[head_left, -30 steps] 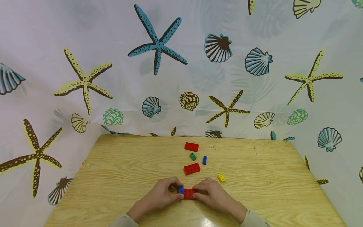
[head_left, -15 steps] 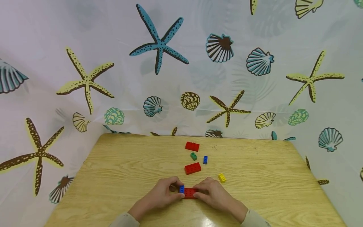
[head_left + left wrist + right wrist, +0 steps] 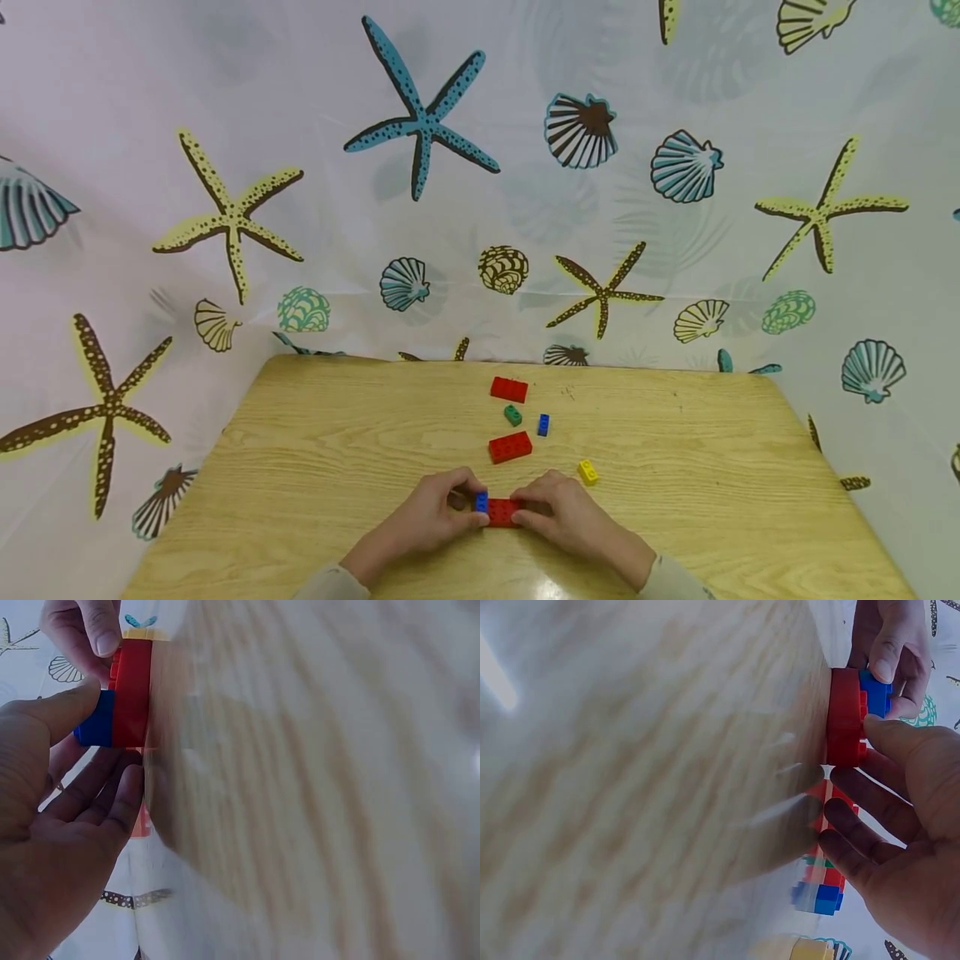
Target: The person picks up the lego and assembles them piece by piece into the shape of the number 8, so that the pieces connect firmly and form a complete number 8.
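A red toy brick with studs lies on the table near its front, between the two hands. On top of its left end sits a small blue toy brick, pressed flush as far as the left wrist view shows. My left hand pinches the blue brick between thumb and fingers. The right hand holds the right end of the red brick, thumb at the near side and fingers at the far side. Fingers partly cover both bricks in the head view.
Beyond the hands on the wooden table lie a red brick, another red brick farther back, a green brick, a blue brick and a yellow brick. A patterned curtain surrounds the table's back and sides.
Both hands keep their hold on the joined bricks, with no visible movement. Only the head view has shifted slightly.
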`<action>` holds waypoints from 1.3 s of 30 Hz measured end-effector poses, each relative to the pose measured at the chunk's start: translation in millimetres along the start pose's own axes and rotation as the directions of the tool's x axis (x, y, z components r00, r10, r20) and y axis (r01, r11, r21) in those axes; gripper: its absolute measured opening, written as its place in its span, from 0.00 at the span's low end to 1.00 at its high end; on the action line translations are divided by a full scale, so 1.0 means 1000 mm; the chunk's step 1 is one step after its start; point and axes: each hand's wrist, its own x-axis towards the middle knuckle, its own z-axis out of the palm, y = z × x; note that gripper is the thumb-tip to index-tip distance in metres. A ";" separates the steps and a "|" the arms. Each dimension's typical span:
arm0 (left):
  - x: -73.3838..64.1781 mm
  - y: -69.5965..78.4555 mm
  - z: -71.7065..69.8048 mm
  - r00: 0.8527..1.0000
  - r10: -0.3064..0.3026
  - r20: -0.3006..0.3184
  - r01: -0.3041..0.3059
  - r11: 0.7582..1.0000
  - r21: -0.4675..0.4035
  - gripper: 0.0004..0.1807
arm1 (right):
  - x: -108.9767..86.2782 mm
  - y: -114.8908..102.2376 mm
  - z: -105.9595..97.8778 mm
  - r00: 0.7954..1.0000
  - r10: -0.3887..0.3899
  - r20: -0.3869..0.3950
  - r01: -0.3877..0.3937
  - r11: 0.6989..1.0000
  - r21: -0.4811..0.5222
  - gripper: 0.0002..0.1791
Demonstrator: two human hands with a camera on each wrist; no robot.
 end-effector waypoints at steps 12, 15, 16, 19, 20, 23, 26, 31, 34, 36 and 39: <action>0.000 -0.005 0.003 0.999 -0.045 -0.009 0.045 0.999 0.000 0.14 | -0.002 0.002 -0.017 0.994 -0.008 -0.112 0.003 0.999 -0.046 0.15; 0.000 -0.004 0.003 0.998 -0.060 -0.005 0.060 0.998 -0.008 0.15 | -0.006 0.009 -0.025 0.988 0.012 -0.157 -0.018 0.999 -0.036 0.14; 0.000 -0.004 0.003 0.998 -0.065 -0.006 0.065 0.998 -0.010 0.15 | -0.007 0.011 -0.027 0.986 0.023 -0.167 -0.029 0.999 -0.036 0.14; 0.001 -0.005 0.003 0.997 -0.075 -0.007 0.074 0.997 -0.014 0.15 | -0.011 0.019 -0.035 0.981 0.064 -0.185 -0.073 0.997 -0.040 0.16; 0.001 -0.005 0.003 0.997 -0.076 -0.006 0.076 0.997 -0.013 0.15 | -0.012 0.021 -0.037 0.979 0.074 -0.188 -0.084 0.995 -0.046 0.16; 0.001 -0.005 0.003 0.997 -0.075 -0.006 0.074 0.997 -0.011 0.16 | -0.015 0.028 -0.042 0.974 0.099 -0.203 -0.115 0.991 -0.072 0.17; 0.000 -0.005 0.003 0.997 -0.072 -0.003 0.072 0.997 -0.007 0.16 | -0.018 0.035 -0.046 0.970 0.095 -0.224 -0.120 0.988 -0.101 0.17; 0.000 -0.005 0.002 0.998 -0.067 -0.001 0.067 0.998 -0.006 0.16 | -0.023 0.040 -0.051 0.967 0.095 -0.235 -0.122 0.987 -0.103 0.18; 0.000 -0.005 0.002 0.998 -0.068 -0.003 0.068 0.998 -0.005 0.15 | -0.026 0.044 -0.054 0.970 0.102 -0.221 -0.127 0.986 -0.104 0.20; 0.000 -0.004 0.002 0.998 -0.067 -0.004 0.067 0.998 -0.006 0.15 | -0.028 0.046 -0.056 0.972 0.110 -0.209 -0.132 0.987 -0.096 0.21; 0.000 -0.004 0.003 0.998 -0.059 -0.006 0.059 0.998 -0.010 0.16 | -0.029 0.049 -0.057 0.974 0.119 -0.195 -0.138 0.987 -0.083 0.22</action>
